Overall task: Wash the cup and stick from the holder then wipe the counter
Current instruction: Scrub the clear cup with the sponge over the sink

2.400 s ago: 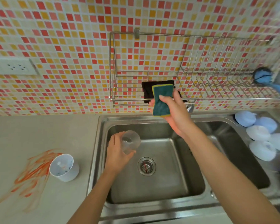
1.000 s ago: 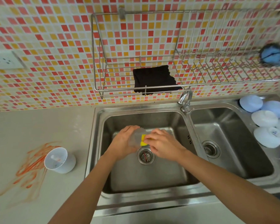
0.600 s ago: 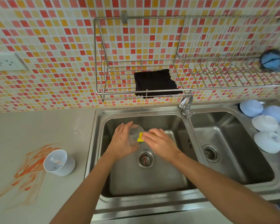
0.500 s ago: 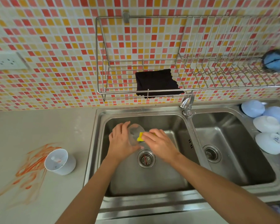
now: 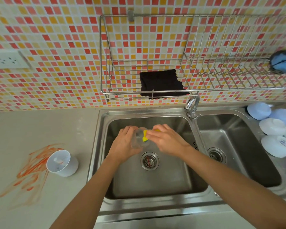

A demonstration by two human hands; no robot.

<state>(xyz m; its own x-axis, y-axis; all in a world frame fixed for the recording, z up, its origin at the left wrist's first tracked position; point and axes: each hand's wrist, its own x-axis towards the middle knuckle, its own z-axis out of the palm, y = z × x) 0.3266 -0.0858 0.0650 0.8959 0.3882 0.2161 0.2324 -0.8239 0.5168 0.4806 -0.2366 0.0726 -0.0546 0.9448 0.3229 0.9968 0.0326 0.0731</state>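
Observation:
Over the left sink basin, my left hand grips a clear plastic cup, tilted on its side with its mouth to the right. My right hand holds a yellow-and-green sponge pushed into the cup's mouth. A white holder stands on the counter left of the sink, with a small stick-like item lying inside it. Orange smears streak the counter around and in front of the holder.
A wire rack hangs on the tiled wall above the sink with a black cloth draped in it. The tap stands between the two basins. Several white and blue bowls lie upside down at the right. A blue scrubber hangs far right.
My right hand took the sponge down from the rack to the cup over the basin. Since then the sponge has been working at the cup's mouth with small shifts.

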